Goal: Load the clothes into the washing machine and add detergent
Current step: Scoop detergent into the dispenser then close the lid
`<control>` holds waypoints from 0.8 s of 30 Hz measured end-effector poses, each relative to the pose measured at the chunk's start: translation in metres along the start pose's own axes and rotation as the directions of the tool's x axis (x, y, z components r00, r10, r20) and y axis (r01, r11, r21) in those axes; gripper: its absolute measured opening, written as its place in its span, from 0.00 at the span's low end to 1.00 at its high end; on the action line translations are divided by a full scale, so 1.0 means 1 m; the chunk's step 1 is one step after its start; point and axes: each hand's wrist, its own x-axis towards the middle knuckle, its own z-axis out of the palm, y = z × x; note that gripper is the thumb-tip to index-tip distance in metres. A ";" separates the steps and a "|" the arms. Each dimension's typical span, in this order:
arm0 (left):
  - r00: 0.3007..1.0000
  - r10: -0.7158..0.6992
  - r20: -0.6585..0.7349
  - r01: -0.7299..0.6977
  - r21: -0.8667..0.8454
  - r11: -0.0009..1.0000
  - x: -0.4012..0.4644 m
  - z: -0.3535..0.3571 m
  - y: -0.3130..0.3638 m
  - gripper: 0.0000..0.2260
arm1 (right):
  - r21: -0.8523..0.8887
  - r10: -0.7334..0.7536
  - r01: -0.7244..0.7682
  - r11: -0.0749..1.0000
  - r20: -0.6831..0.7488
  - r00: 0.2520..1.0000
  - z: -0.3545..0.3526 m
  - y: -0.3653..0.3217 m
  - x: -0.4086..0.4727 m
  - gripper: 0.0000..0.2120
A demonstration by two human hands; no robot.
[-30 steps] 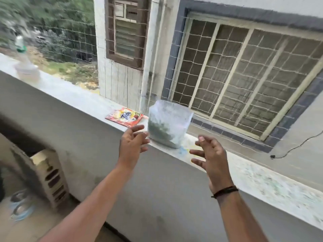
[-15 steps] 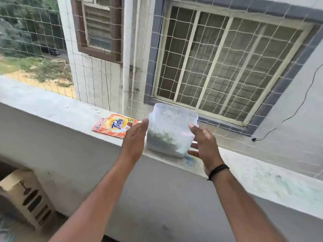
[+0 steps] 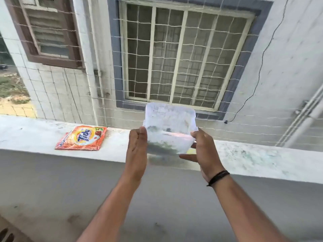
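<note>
Translucent plastic, the detergent container point(image 3: 170, 131) is clasped between the left hand point(image 3: 137, 151) and right hand point(image 3: 202, 151), palms against its sides, at the ledge point(image 3: 35, 137), apparently so the powder inside stays level. A Tide sachet point(image 3: 82, 137) lies left.

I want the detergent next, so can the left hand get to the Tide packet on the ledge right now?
Probably not yet: the left hand and right hand both hold the translucent container. Otherwise nothing blocks the Tide packet, lying flat on the ledge just left of it.
</note>
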 end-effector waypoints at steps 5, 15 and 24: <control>0.992 -0.070 0.109 0.083 -0.119 0.989 -0.023 0.056 0.009 0.26 | 0.063 -0.045 0.054 0.997 -0.137 0.990 -0.070 -0.005 -0.031 0.18; 0.828 -0.270 0.491 0.351 -0.080 0.933 -0.114 0.206 -0.009 0.32 | 0.025 -0.072 0.097 0.995 -0.495 0.866 -0.246 -0.009 -0.126 0.18; 0.537 -0.427 0.727 0.471 0.161 0.867 -0.217 0.309 -0.062 0.43 | -0.032 -0.002 -0.026 0.999 -0.662 0.749 -0.389 0.036 -0.222 0.17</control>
